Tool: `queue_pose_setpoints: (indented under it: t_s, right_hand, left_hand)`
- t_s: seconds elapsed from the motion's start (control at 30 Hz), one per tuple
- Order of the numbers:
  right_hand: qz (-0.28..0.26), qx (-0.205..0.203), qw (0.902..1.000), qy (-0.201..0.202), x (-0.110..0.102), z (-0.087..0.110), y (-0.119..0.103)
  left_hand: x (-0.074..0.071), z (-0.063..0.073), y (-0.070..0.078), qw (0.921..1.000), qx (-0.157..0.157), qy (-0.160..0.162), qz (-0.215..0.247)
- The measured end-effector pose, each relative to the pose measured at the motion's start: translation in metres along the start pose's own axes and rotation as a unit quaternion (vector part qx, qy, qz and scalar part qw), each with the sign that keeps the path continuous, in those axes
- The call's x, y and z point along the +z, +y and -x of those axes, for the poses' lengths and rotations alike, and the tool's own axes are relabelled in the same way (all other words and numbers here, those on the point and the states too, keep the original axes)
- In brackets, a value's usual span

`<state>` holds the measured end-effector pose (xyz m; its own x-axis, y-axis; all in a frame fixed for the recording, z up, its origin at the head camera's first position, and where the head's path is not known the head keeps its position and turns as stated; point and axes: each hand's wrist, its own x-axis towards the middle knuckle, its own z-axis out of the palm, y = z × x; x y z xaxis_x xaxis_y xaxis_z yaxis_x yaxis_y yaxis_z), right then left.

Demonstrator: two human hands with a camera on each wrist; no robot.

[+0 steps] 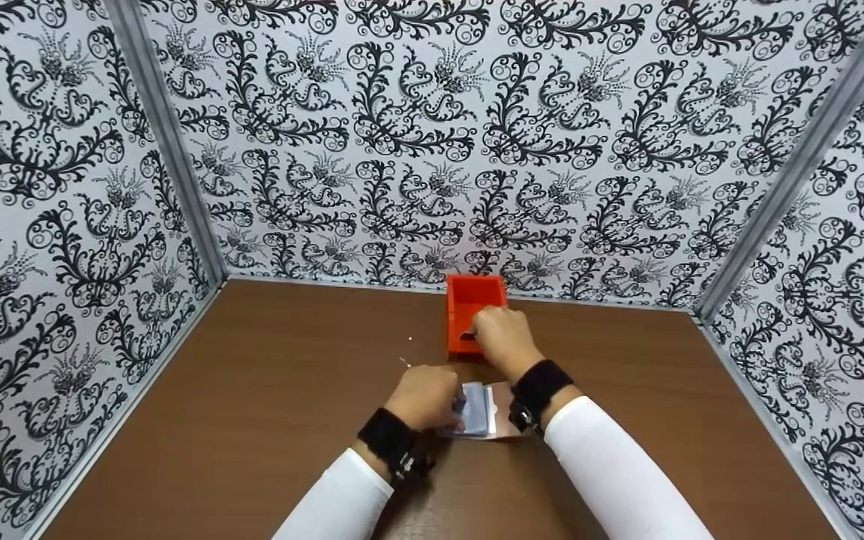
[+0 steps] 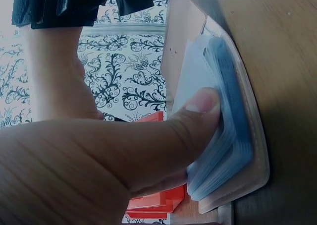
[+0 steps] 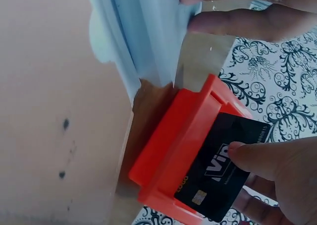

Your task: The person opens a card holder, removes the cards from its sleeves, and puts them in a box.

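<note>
In the right wrist view my right hand pinches a black card printed "Vip", thumb on its face and fingers behind. The card is held over the front of a red bin. My left hand holds the clear plastic sleeves of an open card holder, its thumb lying on them in the left wrist view. The card holder's tan cover lies spread on the table beneath my right wrist.
The brown wooden table is bounded by patterned walls at the back and both sides. The red bin stands close to the back wall. Small pale specks show left of the bin.
</note>
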<state>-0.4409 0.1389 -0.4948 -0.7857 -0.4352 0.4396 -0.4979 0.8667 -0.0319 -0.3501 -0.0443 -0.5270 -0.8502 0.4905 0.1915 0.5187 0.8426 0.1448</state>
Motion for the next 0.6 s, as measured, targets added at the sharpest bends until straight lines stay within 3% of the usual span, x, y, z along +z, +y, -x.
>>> queue_pose_setpoints:
  t_s: [0.17,0.6]
  right_hand:
    - [-0.017,0.010,0.9997,-0.013,0.0051,-0.0014,-0.0015]
    - [-0.040,0.046,0.9926,-0.105,0.0105,0.0000,-0.0005]
  left_hand:
    - [0.0014,-0.0009,0.0006,1.0000,-0.007,0.001,-0.004]
    - [-0.0025,0.0013,0.0040,0.9998,-0.011,-0.004,-0.015]
